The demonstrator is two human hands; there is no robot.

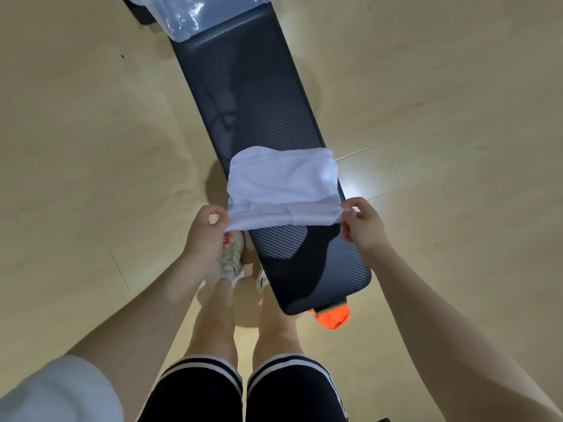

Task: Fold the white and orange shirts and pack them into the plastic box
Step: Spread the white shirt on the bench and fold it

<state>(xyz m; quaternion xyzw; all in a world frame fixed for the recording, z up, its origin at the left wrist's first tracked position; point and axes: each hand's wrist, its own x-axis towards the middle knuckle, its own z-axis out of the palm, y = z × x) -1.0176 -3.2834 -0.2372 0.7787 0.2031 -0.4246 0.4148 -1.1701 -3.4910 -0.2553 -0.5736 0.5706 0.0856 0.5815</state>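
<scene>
While the white shirt [281,185] lies across the middle of the dark worktop [243,95], both hands work on its near edge, so the folding is in progress and not finished. The left hand [207,229] has its grip pinched on the near left corner of the cloth, and the right hand [364,222] has its grip pinched on the near right corner; this edge is lifted a little above the worktop. The shirt already looks narrowed into a band, so I judge that some folds are made, and at least one more fold is left before packing.

The plastic box [195,16] stands at the far end of the worktop, well apart from the shirt. It is cut off by the top of the picture, and its clear walls reflect light, so I cannot tell what is inside.

Something orange [333,319] shows below the near end of the worktop. It may be the orange shirt, but most of it is hidden, so I cannot be sure. If so, that shirt is not yet folded, and nothing seems packed so far.
</scene>
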